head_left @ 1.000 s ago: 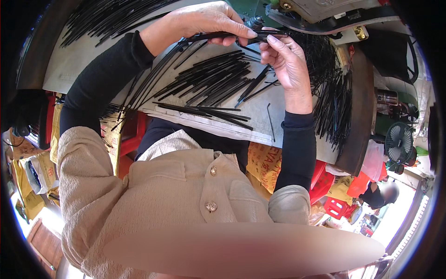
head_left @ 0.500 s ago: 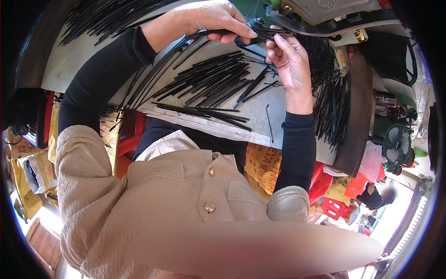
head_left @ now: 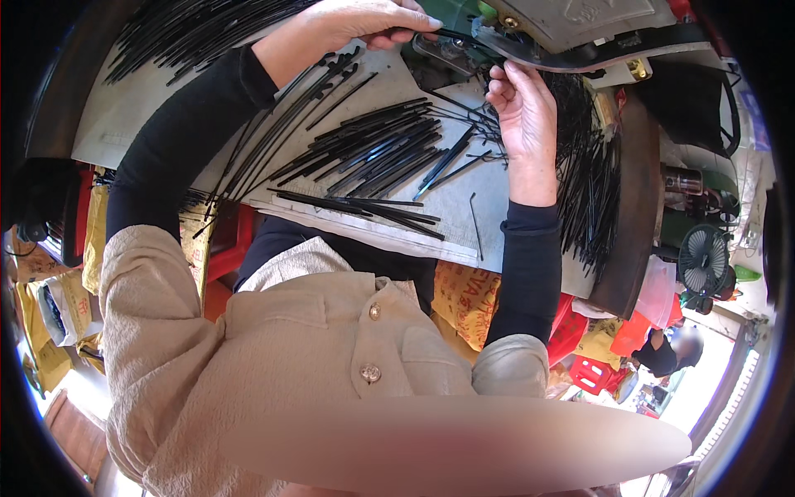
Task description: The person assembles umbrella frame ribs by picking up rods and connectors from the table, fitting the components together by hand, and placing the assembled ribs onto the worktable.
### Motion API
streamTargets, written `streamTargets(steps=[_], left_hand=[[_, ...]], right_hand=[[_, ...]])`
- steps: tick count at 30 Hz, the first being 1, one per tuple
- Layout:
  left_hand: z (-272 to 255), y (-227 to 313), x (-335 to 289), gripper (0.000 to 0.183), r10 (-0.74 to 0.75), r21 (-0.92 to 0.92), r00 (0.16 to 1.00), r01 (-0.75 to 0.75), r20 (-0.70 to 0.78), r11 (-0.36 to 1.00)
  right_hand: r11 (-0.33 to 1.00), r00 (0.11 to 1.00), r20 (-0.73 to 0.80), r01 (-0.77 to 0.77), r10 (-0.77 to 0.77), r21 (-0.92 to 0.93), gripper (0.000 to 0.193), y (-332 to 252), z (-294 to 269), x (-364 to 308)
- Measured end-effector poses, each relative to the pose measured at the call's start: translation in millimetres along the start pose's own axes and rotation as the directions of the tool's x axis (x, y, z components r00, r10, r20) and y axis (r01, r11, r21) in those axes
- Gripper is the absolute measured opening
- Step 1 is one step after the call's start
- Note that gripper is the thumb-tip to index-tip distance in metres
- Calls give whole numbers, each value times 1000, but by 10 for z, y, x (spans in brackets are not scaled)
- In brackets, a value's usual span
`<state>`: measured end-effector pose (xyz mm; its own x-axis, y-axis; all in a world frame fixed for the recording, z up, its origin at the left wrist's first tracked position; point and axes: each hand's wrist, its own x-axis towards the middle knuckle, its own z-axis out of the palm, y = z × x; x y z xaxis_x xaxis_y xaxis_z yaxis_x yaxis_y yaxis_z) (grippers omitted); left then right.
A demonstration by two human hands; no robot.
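My left hand (head_left: 385, 23) is closed, with thumb and fingers pinching a thin black strip (head_left: 454, 34) at the top of the view. The strip runs right, under the front of a green and grey machine (head_left: 592, 23) with a curved dark edge. My right hand (head_left: 528, 112) is raised beside the machine, fingers curled and thumb pressed in at the strip's right part; the fingertips are partly lost against dark parts. Below both hands, a pile of flat black strips (head_left: 373, 153) lies on the pale tabletop (head_left: 451, 219).
More black strips (head_left: 195, 37) lie at the far left, and a tangled heap (head_left: 588, 182) spreads along the table's right. A small fan (head_left: 704, 257) stands beyond the dark table edge (head_left: 633, 215). Yellow sacks (head_left: 465, 302) and a red stool (head_left: 590, 374) are below. Another person (head_left: 658, 354) is in the background.
Both hands have moved slightly; my left hand went up and left, and the strip shifted up against the machine. My right hand stays beside it, a little lower.
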<state>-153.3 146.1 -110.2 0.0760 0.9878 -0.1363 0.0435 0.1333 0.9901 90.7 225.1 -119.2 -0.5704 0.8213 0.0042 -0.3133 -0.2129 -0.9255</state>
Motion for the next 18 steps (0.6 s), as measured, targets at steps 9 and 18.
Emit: streamTargets(steps=[9, 18], left_hand=[[55, 80, -73, 27, 1, -68, 1000, -1, 3, 998], [57, 126, -103, 25, -32, -136, 999, 33, 11, 990]], right_hand=[[1000, 1000, 1, 16, -17, 19, 14, -7, 15, 8], [998, 998, 68, 2, -6, 61, 9, -17, -2, 21]])
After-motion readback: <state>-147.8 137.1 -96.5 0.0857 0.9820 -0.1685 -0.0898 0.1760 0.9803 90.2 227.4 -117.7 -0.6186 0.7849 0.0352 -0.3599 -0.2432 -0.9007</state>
